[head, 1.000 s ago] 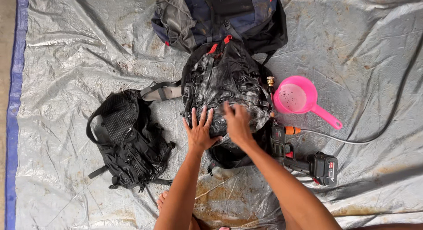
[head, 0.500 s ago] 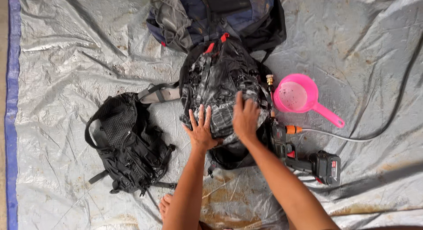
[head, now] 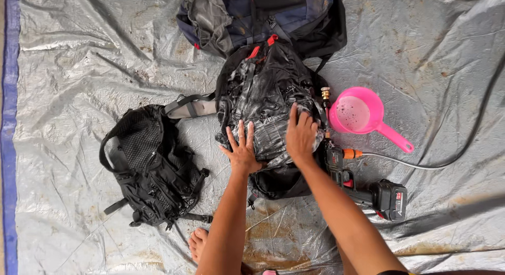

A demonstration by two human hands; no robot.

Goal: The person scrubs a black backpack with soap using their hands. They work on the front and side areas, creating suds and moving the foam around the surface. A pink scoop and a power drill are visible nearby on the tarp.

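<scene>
A black backpack (head: 265, 91) covered in white soap foam lies on a grey tarp (head: 79, 70). My left hand (head: 242, 148) rests flat on its lower part, fingers spread. My right hand (head: 301, 134) presses palm-down on the foamy fabric to the right, fingers together and holding nothing. Both hands touch the wet bag's surface.
A second black backpack (head: 150, 167) lies to the left. A blue and grey backpack (head: 263, 14) sits at the top. A pink scoop (head: 363, 117) with water, a black cordless spray gun (head: 363, 185) and its hose (head: 421, 162) lie to the right. My bare foot (head: 199, 243) shows below.
My right hand has slid up and to the right across the foamy backpack. My left hand has stayed in nearly the same spot.
</scene>
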